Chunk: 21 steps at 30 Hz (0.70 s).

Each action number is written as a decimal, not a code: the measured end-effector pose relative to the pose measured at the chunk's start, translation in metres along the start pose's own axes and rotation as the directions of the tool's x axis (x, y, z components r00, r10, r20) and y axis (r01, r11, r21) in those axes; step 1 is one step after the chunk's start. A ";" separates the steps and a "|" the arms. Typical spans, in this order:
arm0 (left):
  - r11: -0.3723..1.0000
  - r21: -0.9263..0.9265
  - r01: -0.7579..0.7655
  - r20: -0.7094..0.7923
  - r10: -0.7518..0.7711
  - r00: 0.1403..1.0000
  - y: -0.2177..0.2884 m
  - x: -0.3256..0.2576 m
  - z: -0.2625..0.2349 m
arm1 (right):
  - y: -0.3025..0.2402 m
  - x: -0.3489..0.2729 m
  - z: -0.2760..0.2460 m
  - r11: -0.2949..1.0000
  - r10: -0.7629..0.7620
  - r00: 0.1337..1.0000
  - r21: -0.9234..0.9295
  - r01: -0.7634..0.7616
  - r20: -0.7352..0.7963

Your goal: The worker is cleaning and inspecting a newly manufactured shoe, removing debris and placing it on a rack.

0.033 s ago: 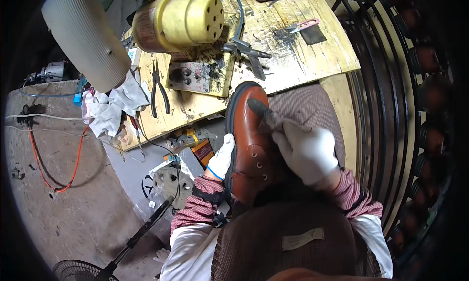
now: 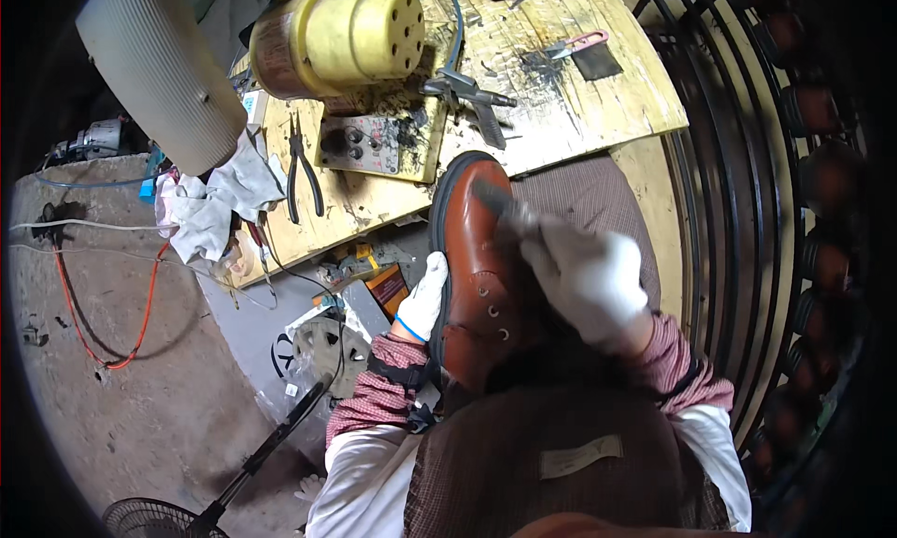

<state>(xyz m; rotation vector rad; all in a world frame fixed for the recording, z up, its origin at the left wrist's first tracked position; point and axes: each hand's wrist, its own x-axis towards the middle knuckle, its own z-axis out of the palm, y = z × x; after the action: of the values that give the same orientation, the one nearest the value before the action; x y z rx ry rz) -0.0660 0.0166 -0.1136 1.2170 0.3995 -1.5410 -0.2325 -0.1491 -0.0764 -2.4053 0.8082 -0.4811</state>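
A reddish-brown leather boot [image 2: 467,243] with a dark sole and several metal eyelets lies across my lap, its toe toward the bench. My left hand [image 2: 423,297], in a white glove, holds it along the sole edge; some of its fingers are hidden behind the boot. My gloved right hand [image 2: 589,272] is closed round a small tool with a dark, rounded tip [image 2: 491,198]. That tip is at the boot's toe, over the upper; I cannot make out whether it is a brush or another applicator.
Ahead is a stained wooden bench [image 2: 561,108] bearing pliers [image 2: 301,173], a spray gun [image 2: 476,103], pink-handled snips [image 2: 581,44] and a yellow machine [image 2: 336,43]. Cloths [image 2: 234,187] hang at its left. A metal rack [image 2: 738,192] stands right, a fan [image 2: 154,517] lower left.
The tool and my right hand have shifted very slightly over the boot's toe, and the tip looks more blurred. My left hand stays at the sole.
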 end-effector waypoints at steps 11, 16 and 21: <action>1.000 -0.004 -0.007 0.163 0.008 0.987 -0.008 0.006 -0.006 | 0.024 0.022 0.009 0.976 -0.140 0.985 -0.182 0.120 -0.102; 0.998 0.064 0.026 0.061 -0.030 0.998 0.000 0.004 -0.006 | -0.007 -0.002 -0.008 0.999 -0.008 0.989 -0.039 0.014 0.148; 1.000 0.012 -0.018 0.170 0.015 0.985 -0.003 0.010 -0.013 | 0.002 0.011 -0.002 0.994 -0.103 0.993 -0.042 0.101 -0.049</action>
<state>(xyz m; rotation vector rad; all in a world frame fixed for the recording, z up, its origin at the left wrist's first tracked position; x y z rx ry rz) -0.0615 0.0226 -0.1282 1.0865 0.2668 -1.6214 -0.2262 -0.1580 -0.0747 -2.4892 0.7244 -0.5737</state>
